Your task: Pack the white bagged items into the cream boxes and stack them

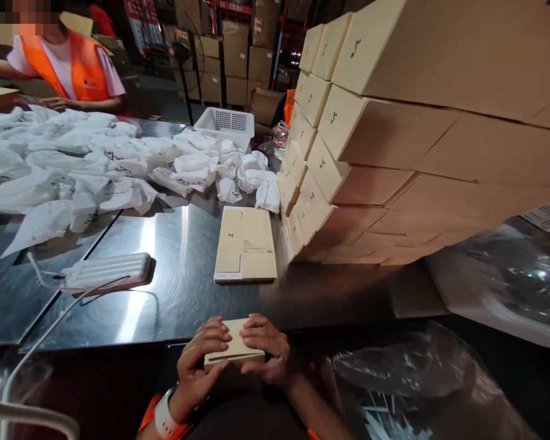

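Both my hands grip one small beige box [234, 351] at the near edge of the steel table [183, 287]. My left hand [200, 360] wraps its left end and my right hand [268, 351] covers its right end, fingers curled over the top. A flat beige box [245, 244] lies on the table just beyond. A tall stack of the same beige boxes [371, 140] rises on the right.
Several crumpled white bags [119, 165] cover the far left of the table. A white power bank [107, 272] with a cable lies at left. A white basket [224, 125] stands at the back. A person in an orange vest [73, 64] works across the table. Clear plastic bags [403, 373] lie at near right.
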Demonstrator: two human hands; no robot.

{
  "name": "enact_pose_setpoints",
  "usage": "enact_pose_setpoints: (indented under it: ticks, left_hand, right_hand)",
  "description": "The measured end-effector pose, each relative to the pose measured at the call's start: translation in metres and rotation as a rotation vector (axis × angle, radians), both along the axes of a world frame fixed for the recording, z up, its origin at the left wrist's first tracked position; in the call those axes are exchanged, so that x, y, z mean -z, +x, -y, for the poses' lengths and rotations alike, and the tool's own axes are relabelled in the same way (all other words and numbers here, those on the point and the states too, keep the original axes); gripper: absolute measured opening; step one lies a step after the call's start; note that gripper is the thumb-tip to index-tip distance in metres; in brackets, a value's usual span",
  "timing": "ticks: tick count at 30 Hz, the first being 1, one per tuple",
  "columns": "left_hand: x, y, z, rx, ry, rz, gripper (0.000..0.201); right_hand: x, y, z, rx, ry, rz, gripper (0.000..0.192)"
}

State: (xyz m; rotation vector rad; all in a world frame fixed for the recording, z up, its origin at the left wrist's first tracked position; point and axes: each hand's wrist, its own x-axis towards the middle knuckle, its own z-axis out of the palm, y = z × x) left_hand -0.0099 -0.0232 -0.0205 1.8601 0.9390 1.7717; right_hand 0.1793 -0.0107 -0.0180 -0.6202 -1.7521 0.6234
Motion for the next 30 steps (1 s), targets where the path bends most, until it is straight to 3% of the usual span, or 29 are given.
enact_pose_setpoints:
  ticks: [10, 22, 30]
  left_hand:
    - [0.004, 0.0, 0.001, 0.021, -0.009, 0.002, 0.012]
    - [-0.001, -0.005, 0.004, 0.102, -0.009, -0.026, 0.009]
    - [-0.004, -0.004, 0.002, 0.065, 0.078, -0.11, 0.014]
  right_hand:
    - [0.002, 0.0, 0.002, -0.023, -0.059, 0.074, 0.042]
    - [-0.005, -0.001, -0.003, -0.046, 0.024, 0.064, 0.022]
    - [-0.019, 0.007, -0.013, -0.044, 0.191, 0.365, 0.023]
